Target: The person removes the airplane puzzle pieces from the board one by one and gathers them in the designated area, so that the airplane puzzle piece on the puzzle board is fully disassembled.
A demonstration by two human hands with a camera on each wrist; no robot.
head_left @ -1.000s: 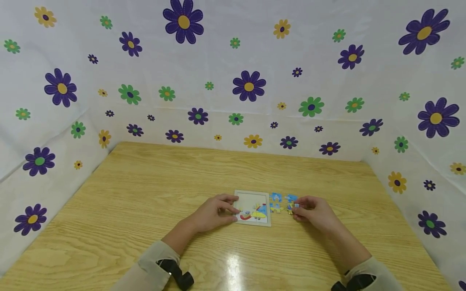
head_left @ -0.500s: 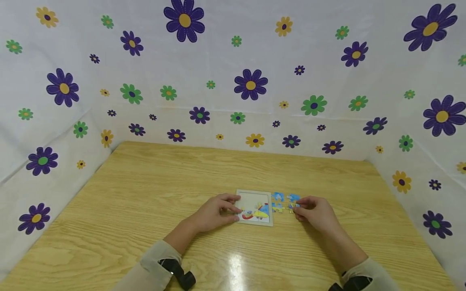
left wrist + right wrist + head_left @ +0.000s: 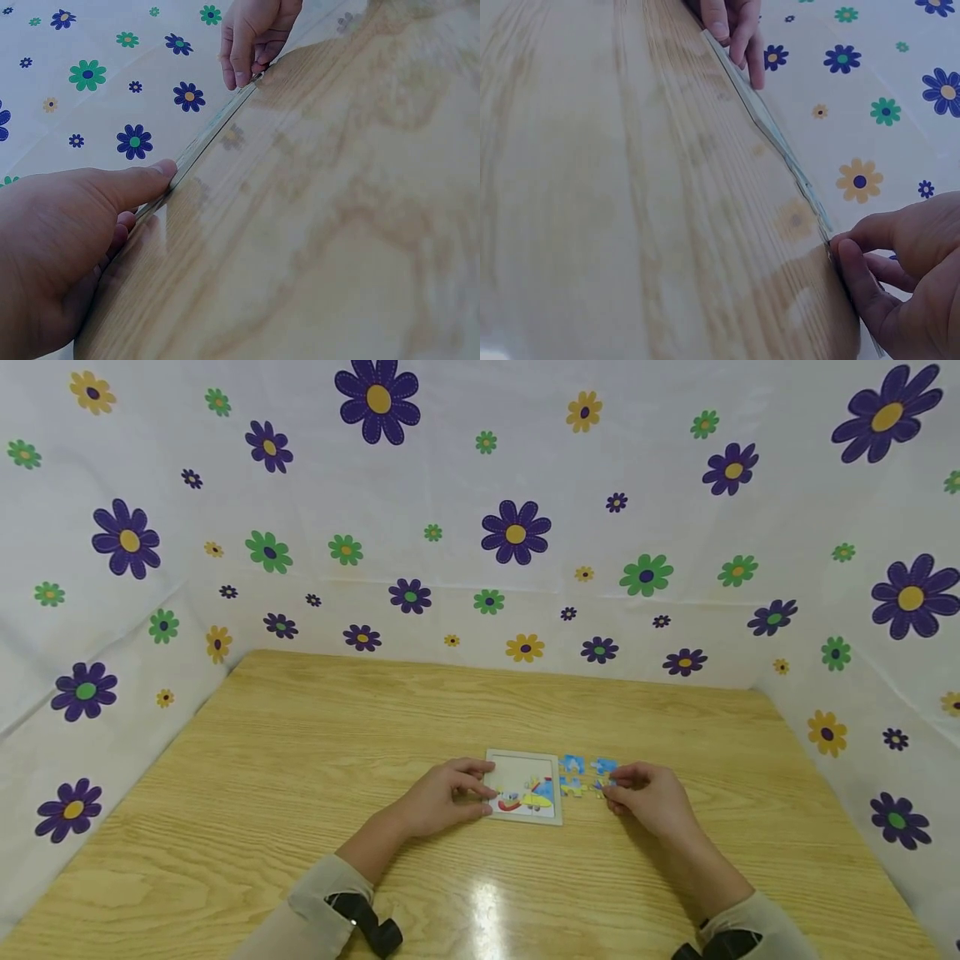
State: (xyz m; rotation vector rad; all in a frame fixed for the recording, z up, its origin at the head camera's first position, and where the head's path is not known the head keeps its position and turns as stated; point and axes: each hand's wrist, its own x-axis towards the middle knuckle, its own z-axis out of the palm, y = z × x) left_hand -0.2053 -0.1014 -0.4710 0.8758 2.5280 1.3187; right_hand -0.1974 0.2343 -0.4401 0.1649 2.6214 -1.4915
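A shallow square puzzle tray (image 3: 522,753) lies on the table with a few pieces fitted along its lower part, showing a yellow, red and blue picture. My left hand (image 3: 442,797) rests at its left edge, thumb and fingers spread and touching the rim. Right of the tray lie several loose jigsaw pieces, among them a blue piece (image 3: 572,765), another blue piece (image 3: 602,766) and a yellow-blue piece (image 3: 572,787). With thumb and index finger my right hand (image 3: 655,799) pinches the jigsaw piece (image 3: 601,786) at the lower right, partly hidden by the fingertips.
The wooden table (image 3: 337,718) runs back to a white flower-printed cloth (image 3: 450,485) that hangs behind and at both sides. Black wrist cameras are strapped over both sleeves, such as the left strap camera (image 3: 367,925).
The right fingers have lowered the jigsaw piece, turning it flat among the loose pieces. During the last half second the hands stay almost still. The left hand keeps its place on the tray.
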